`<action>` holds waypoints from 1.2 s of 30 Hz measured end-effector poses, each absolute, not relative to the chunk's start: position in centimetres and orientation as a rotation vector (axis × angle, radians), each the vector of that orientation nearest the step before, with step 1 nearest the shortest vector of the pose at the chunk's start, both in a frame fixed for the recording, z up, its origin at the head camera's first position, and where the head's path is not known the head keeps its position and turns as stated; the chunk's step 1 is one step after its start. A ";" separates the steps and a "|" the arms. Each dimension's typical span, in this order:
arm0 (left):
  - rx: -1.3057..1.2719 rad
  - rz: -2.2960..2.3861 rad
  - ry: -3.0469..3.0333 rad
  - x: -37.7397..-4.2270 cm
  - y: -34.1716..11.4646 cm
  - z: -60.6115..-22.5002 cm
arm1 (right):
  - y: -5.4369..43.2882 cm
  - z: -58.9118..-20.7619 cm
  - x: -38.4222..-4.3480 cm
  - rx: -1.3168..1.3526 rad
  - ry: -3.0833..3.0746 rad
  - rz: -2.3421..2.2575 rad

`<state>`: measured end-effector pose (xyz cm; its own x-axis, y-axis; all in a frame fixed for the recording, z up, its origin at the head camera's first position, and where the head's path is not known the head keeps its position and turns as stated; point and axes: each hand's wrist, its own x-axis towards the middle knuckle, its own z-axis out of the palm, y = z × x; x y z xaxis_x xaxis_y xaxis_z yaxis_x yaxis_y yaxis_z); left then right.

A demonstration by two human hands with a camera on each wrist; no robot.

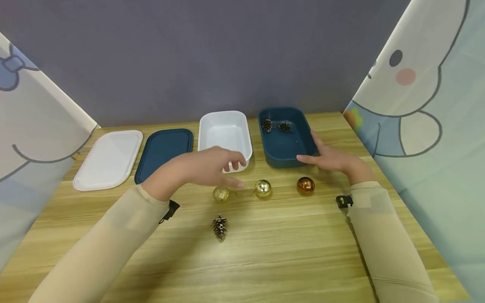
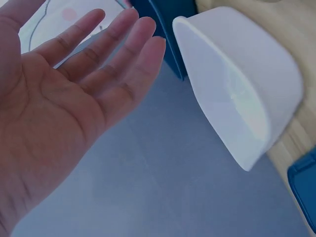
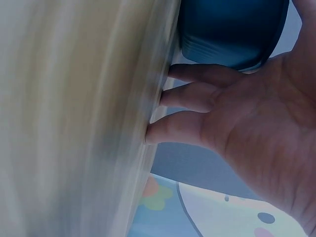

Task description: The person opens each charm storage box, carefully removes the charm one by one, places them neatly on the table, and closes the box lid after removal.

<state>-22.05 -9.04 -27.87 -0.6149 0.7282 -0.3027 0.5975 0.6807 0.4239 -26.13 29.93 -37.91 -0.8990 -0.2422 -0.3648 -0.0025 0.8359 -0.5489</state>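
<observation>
Blue bin (image 1: 282,145), on the worktop (image 1: 273,252) beside the white bin (image 1: 225,138). I should steady it lightly, without tipping. My right hand (image 1: 332,159), fingers spread, brackets its near right corner, apparently touching; my left hand (image 1: 204,167), fingers loosely extended, holds nothing near the glitter ball (image 1: 221,194).

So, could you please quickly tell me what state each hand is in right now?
Left hand: open, holding nothing.
Right hand: open, fingers extended at the near right corner of the dark blue container.
</observation>
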 end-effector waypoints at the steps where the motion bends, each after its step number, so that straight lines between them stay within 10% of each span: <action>1: 1.046 0.379 2.448 -22.7 -8.5 -27.7 | 29.9 -37.9 -26.1 -0.183 2.590 -0.773; 36: 0.884 0.512 2.697 -35.1 1.4 -32.2 | 29.8 -37.9 -25.8 -0.182 2.580 -0.782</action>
<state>-35.13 1.39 -32.23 -0.7823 0.6090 -0.1308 0.5186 0.7532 0.4046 -25.79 29.80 -37.91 -0.8963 -0.2456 -0.3693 0.0009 0.8317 -0.5552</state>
